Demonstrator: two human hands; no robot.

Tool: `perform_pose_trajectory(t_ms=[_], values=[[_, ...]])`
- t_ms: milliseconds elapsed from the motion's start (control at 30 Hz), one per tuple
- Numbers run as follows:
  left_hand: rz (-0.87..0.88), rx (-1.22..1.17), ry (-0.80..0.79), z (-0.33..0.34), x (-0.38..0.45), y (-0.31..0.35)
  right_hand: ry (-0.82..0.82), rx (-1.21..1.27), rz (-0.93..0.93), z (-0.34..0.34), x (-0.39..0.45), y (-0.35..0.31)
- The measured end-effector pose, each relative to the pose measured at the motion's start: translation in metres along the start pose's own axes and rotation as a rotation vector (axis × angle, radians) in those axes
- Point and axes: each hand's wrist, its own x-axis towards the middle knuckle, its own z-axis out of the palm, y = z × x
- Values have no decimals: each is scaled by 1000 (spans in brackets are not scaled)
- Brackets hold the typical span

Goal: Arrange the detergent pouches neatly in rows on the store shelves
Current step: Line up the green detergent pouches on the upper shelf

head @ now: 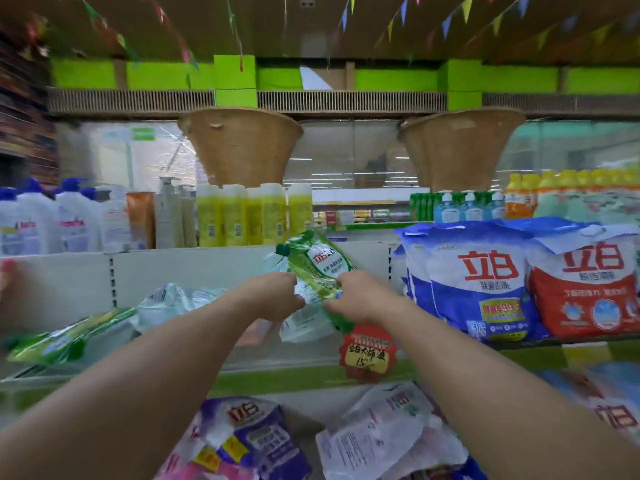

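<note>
I hold a green detergent pouch [317,263] tilted upright over the middle shelf [287,358], its spout at the top left. My left hand [273,296] grips its lower left side. My right hand [363,299] grips its lower right edge. A second pale pouch [304,323] hangs just below and behind the green one, between my hands. More green pouches [65,337] lie flat at the shelf's left end. Pale clear-looking pouches [173,301] lie heaped behind them.
Large blue and red detergent bags [485,282] stand on the shelf to the right. A red price tag [369,353] hangs on the shelf edge. Purple [249,438] and white pouches [388,431] lie on the shelf below. Bottles [242,216] line the top shelf.
</note>
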Motion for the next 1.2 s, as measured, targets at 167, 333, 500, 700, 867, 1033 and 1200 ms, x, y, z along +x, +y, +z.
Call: perform_pose_trajectory(t_ms=[167,333,500,700,867,1033,1200], values=[[-83,-43,27,7,36,-17,176,-160,-21,11,27,-13],[-81,-92,36,22,59,-20,191,-317,-57,26,43,-24],[-42,-154,52,19,89,-26,259,-222,-56,22,47,-26],[13,-457,81,4,132,-5,307,330,70,-4,39,40],[121,-844,121,-4,158,49,490,597,210,-11,19,83],[48,-1184,-127,14,178,85,508,505,340,-20,-7,109],[107,-1450,-299,35,190,92,420,203,349,-28,-16,109]])
